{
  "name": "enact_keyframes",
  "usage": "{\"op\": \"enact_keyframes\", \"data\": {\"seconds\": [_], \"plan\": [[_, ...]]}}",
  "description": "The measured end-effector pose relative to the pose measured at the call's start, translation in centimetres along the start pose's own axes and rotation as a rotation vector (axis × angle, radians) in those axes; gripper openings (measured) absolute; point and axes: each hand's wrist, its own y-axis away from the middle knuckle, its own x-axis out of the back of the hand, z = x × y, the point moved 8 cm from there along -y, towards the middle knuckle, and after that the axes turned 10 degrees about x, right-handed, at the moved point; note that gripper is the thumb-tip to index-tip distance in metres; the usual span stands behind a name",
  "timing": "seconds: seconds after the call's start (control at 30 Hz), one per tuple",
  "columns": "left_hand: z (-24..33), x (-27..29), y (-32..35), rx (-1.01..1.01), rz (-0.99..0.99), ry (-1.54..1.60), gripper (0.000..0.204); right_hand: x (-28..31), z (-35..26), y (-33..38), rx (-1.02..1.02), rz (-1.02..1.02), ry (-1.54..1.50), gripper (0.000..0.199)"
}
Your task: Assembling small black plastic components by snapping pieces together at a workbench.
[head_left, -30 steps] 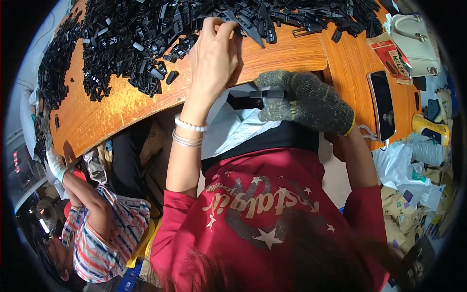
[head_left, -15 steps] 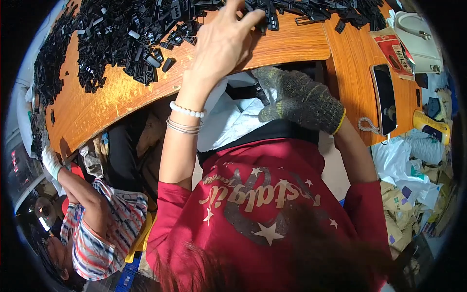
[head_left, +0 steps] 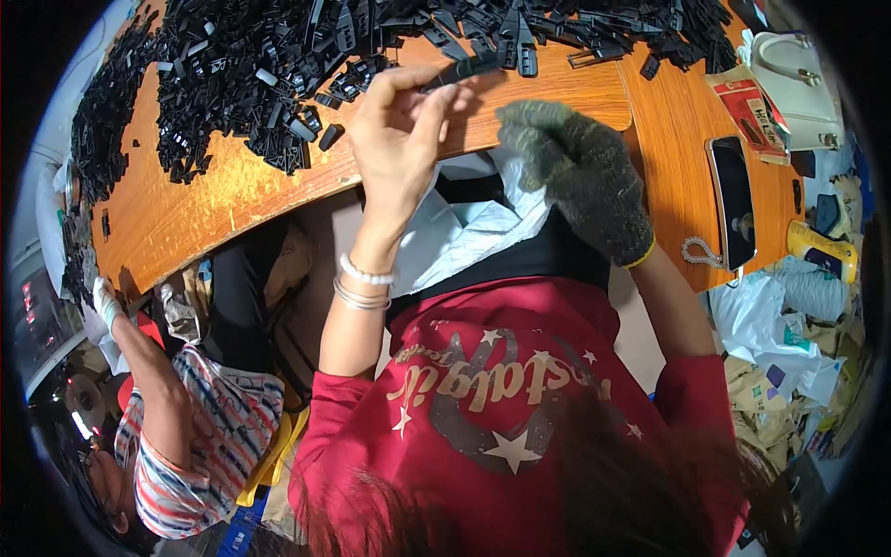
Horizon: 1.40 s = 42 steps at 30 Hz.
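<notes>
Over the curved, orange-brown wood-grained desk (head_left: 232, 204), with its broad heap of small black plastic parts (head_left: 237, 84), the two hands are raised at the near edge, both forearms reaching up from below. The right hand (head_left: 594, 176), in a dark grey knitted glove, angles leftward with fingers bent, though I cannot tell whether it grips anything; the bare left hand (head_left: 399, 139), wrist upright, pinches a slim black plastic piece (head_left: 469, 70) between thumb and fingers, just before the heap.
</notes>
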Motion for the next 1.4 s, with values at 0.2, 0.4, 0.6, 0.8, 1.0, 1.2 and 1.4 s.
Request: {"op": "enact_keyframes", "data": {"seconds": [0.2, 0.4, 0.6, 0.8, 1.0, 1.2, 1.4], "plan": [[-1.1, 0.7, 1.2, 0.355, -0.136, 0.404, 0.012, -0.5, -0.1, -1.5, -0.1, 0.093, -0.247, 0.046], [-1.3, 1.6, 1.9, 0.487, -0.141, 0.027, 0.016, -1.8, -2.8, -1.8, 0.375, -0.114, 0.752, 0.037], [1.3, 3.7, -0.6, -0.276, 0.193, -1.083, 0.017, -1.3, -2.3, -1.5, 0.354, -0.106, 0.7, 0.035], [1.0, 1.8, 0.0, -0.253, 0.124, -1.135, 0.02, -0.3, -1.5, -1.8, 0.245, -0.021, 0.585, 0.032], [1.2, 0.3, 1.7, -0.327, -0.011, -0.839, 0.01, 0.3, -1.0, -2.4, 0.192, 0.016, 0.554, 0.03], [0.4, 0.9, 0.6, -0.183, 0.082, -0.875, 0.016, 0.6, -1.2, -2.1, 0.261, 0.04, 0.587, 0.03], [-0.6, 1.0, 0.4, -0.012, -0.073, -0.542, 0.011, 1.0, -1.1, -1.9, 0.212, 0.035, 0.535, 0.029]]}}
